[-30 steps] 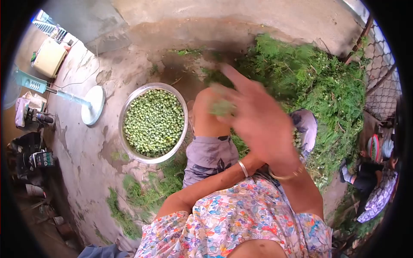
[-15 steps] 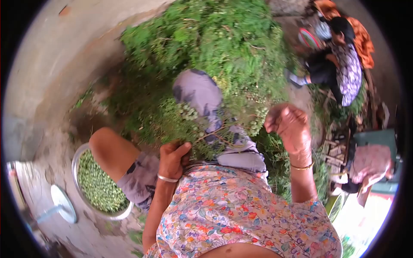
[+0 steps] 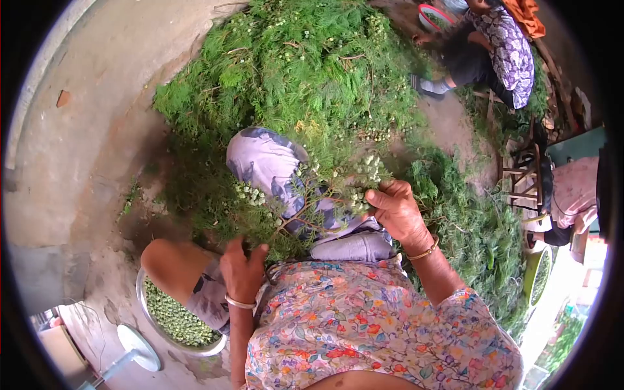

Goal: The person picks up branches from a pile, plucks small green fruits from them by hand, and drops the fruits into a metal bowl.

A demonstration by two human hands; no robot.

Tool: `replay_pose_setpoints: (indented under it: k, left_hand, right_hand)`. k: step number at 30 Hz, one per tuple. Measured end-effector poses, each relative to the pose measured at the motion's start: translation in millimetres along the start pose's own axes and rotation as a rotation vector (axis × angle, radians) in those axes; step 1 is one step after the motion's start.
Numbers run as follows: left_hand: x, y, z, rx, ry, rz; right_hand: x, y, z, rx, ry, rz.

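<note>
Picking seems in hand: right hand [image 3: 398,211] pinched on a berried sprig [image 3: 303,209], left hand [image 3: 242,270] beside it, grip impossible to tell, next pluck calling for steadiness.

Sprig [image 3: 303,208]: green, brown-stemmed; bears pale green cones [image 3: 372,168]. Blouse [image 3: 351,318]: white, multicoloured floral print. Trousers [image 3: 265,156]: pale lilac, dark grey blotches. Basin [image 3: 141,292]: silvery. Left bracelet [image 3: 240,303]: silvery; right bracelet [image 3: 424,252]: gold. Co-worker's shirt [image 3: 513,52]: purple-and-white patterned. Cloth [image 3: 526,16]: orange.
</note>
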State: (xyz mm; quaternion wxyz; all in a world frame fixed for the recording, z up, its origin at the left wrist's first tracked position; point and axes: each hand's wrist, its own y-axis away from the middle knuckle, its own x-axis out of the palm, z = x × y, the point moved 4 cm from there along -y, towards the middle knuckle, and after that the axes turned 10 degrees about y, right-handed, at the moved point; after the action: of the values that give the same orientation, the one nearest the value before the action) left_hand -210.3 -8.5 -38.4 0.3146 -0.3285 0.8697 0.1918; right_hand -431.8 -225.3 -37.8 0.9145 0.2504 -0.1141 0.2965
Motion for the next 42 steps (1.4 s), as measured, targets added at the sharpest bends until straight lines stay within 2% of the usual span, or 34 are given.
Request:
replay_pose_setpoints:
  k: [1, 2, 4, 5, 6, 8, 9, 11, 16, 19, 22, 24, 25, 30, 32, 33, 34, 36, 38, 40, 42]
  left_hand:
    - [-9.6, 3.2, -20.5, 0.051, -0.121, -0.14]
    - [-14.1, -0.2, -33.8, 0.049, -0.124, -0.138]
    - [-24.2, -6.2, -78.1, 0.58, -0.053, -0.271]
    - [-17.9, -10.5, -89.3, 0.53, 0.095, -0.114]
    - [-10.4, -16.7, -98.8, 0.531, 0.092, -0.115]
    - [10.6, -25.0, -124.7, 0.776, 0.175, 0.068]
    - [20.2, -29.9, -130.3, 0.777, 0.175, 0.069]
    - [41.6, -32.3, -140.0, 0.933, 0.076, 0.069]
    - [68.2, -37.7, -140.8, 0.971, 0.115, 0.031]
    - [73.4, -40.8, -137.6, 0.965, 0.19, 0.031]
    - [77.8, -45.7, -132.9, 0.854, 0.359, 0.095]
    - [77.2, -48.5, -132.7, 0.794, 0.375, 0.089]
    - [76.5, -48.5, -133.7, 0.794, 0.375, 0.089]
    - [80.0, -47.5, -136.7, 0.816, 0.322, 0.056]
    - [82.8, -46.6, -137.5, 0.821, 0.292, 0.055]
    - [83.9, -46.1, -137.8, 0.825, 0.258, 0.054]
    - [84.3, -46.2, -137.9, 0.825, 0.258, 0.053]
    - [86.0, -44.8, -139.3, 0.873, 0.199, 0.068]
    - [84.0, -43.6, -141.9, 0.897, 0.178, 0.086]
    - [84.1, -43.0, -141.3, 0.919, 0.157, 0.104]
    - [87.4, -43.6, -137.6, 0.936, 0.13, 0.126]
  right_hand:
    - [5.1, 2.9, 7.2, -0.04, -0.036, -0.022]
    - [7.5, 5.2, 12.6, -0.078, -0.07, -0.042]
    - [8.4, 8.9, 17.4, -0.111, -0.061, -0.013]
    - [9.9, 11.2, 20.9, -0.124, 0.053, -0.007]
    - [11.4, 12.7, 23.0, -0.139, 0.167, 0.0]
    - [13.7, 14.5, 23.2, -0.154, 0.199, 0.0]
    - [14.6, 15.4, 23.5, -0.166, 0.234, -0.004]
    - [16.2, 18.2, 25.2, -0.168, 0.242, -0.01]
    - [20.2, 20.6, 29.4, -0.225, 0.321, -0.021]
    - [21.5, 22.8, 36.5, -0.271, 0.493, -0.054]
    - [25.0, 25.9, 43.5, -0.324, 0.66, -0.117]
    - [23.4, 33.1, 52.9, -0.494, 0.893, -0.396]
    - [15.9, 35.2, 47.0, -0.545, 0.777, -0.427]
    - [21.9, 40.5, 50.0, -0.451, 0.848, -0.367]
    - [28.8, 35.9, 48.4, -0.442, 1.082, -0.324]
    - [31.0, 34.3, 47.7, -0.383, 1.085, -0.303]
    - [31.9, 31.8, 46.8, -0.384, 1.085, -0.303]
    - [38.9, 27.9, 47.8, -0.56, 1.277, -0.27]
    - [41.2, 24.9, 50.2, -0.55, 1.258, -0.213]
    - [39.6, 19.5, 45.5, -0.528, 1.224, -0.064]
    - [37.1, 16.4, 43.0, -0.54, 1.215, -0.04]
